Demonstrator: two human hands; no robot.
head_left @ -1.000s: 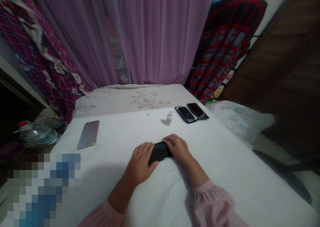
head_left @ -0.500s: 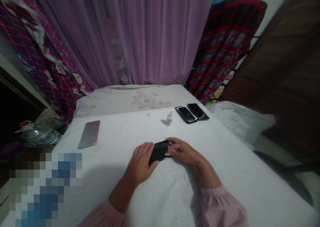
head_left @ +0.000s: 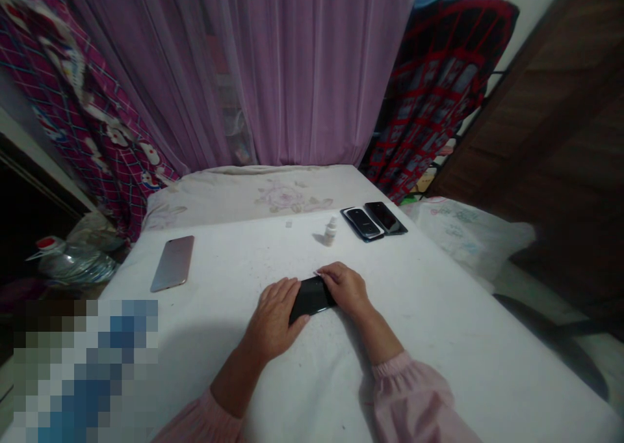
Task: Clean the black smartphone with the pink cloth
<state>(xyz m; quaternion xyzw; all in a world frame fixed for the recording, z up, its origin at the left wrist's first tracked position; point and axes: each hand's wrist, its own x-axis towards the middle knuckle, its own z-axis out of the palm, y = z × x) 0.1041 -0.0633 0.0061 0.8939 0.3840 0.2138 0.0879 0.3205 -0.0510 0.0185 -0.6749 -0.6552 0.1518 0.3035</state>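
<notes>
A black phone [head_left: 312, 296] lies on the white cloth of the table [head_left: 429, 339], in front of me. My left hand [head_left: 273, 316] grips its left end, fingers over the far edge and thumb along the near edge. At the phone's right end, my right hand [head_left: 345, 288] has its fingers pinched together at the far edge, on a small white piece [head_left: 318, 273] that barely shows. A small white bottle [head_left: 331, 232] stands upright beyond the phone.
A rose-gold phone [head_left: 173, 263] lies on the left. Dark phones [head_left: 363, 224] sit side by side at the back right. A tiny pale square [head_left: 288, 224] lies near the far cloth edge. Left of the table is a large clear bottle [head_left: 73, 261].
My right hand has moved left and a little away from me, toward the phone's far edge, with the white piece. My left hand and the phone have stayed nearly in place.
</notes>
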